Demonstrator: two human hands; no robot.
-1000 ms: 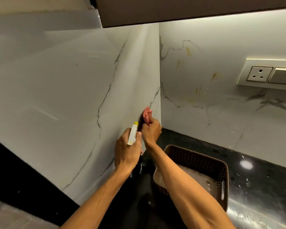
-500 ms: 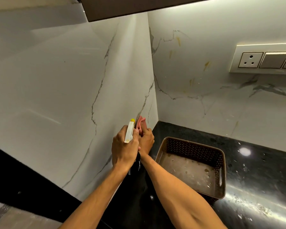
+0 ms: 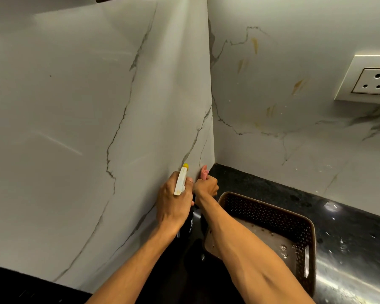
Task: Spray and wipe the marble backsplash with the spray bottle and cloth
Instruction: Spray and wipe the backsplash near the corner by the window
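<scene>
**A:** Lower now than a second ago: both hands have dropped toward the foot of the corner, and the view has closed in so the overhead cabinet is nearly out of sight. What do you log for the left?

**B:** Left hand (image 3: pixel 173 202) wrapped around the spray bottle (image 3: pixel 181 180), fingers clamped on its neck. White trigger head with a yellow nozzle tip aimed up and far, at the left panel of the marble backsplash (image 3: pixel 75 128). Dark bottle body hangs below the palm, mostly hidden.

**A:** And the right?

**B:** Right hand (image 3: pixel 206 187) just right of the left, fingers curled tight on the pink cloth (image 3: pixel 204 171). Only a small fold pokes out above the knuckles. It sits at the seam where the two marble panels meet, close above the black countertop (image 3: pixel 272 185). Probably pressed to the stone, though contact is hard to confirm from this angle.

**A:** Surroundings?

**B:** Brown perforated basket (image 3: pixel 294 224) on the counter, near and right of the right forearm, floor wet with droplets. Yellowish streaks on the right marble panel. White wall socket (image 3: pixel 373 83) at the far right edge.
</scene>
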